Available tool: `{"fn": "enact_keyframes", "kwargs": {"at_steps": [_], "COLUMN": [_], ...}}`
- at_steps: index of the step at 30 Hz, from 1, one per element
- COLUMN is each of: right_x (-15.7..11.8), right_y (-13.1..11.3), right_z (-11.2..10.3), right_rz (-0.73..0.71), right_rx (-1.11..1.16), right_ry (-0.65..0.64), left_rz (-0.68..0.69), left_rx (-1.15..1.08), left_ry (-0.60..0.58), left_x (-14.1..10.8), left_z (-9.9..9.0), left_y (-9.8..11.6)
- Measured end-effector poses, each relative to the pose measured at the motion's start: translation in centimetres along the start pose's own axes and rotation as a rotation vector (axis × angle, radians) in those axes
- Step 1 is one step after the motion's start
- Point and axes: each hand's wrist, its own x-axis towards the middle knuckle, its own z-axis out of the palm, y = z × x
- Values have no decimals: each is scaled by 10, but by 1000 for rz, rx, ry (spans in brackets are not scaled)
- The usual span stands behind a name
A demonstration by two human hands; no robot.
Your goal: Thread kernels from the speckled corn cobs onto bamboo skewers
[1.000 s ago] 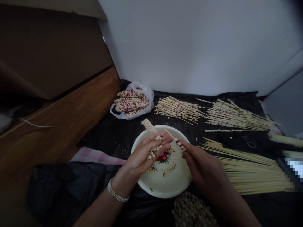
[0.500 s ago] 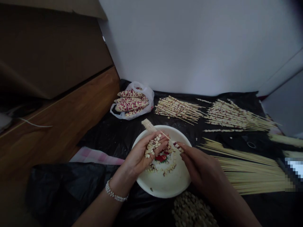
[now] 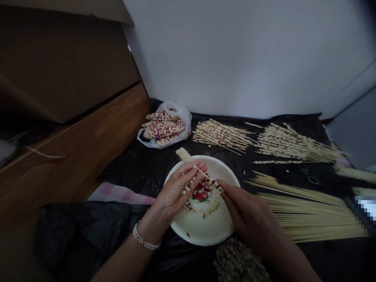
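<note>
Skewers in the right hand number 1, above 1 bowl.

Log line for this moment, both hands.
left hand: holding kernels | right hand: gripping part-threaded skewer, tip at left hand | below: white bowl | beyond: corn cobs

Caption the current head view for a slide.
Over a white bowl, the left hand cups corn kernels while the right hand holds a partly threaded skewer.
</note>
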Motion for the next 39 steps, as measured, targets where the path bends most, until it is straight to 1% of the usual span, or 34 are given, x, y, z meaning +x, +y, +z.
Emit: {"fn": "enact_keyframes", "kwargs": {"at_steps": [4,9,14,21,30,36,39], "right_x": [-1,-2,-2,-3,-3,-3,-3], "right_y": [2,3,2,0,-3,-4,-3], "right_z": [4,6,7,7,1,7,10], "right_rz": [9,37,61,34,-21,-50,-63], "right_rx": [-27,-42,-71,-132,-237,-252,-273], "right_ry": [-37,-37,-39,-8,-46,-21,-24], "left_rz": [-1,1,-28,-47,-77,-84,-75], "left_rx": [-17,-15,-30,-64,-39,-21,15], "left_ry": [13,-56,-55,-52,-62,-62,-84], "left_x": [1,1,1,6,0,-1,-2], "left_z": [0,-3,-6,-10,-7,-4,-4], "left_y": [-1,-2,-2,-3,-1,-1,0]}}
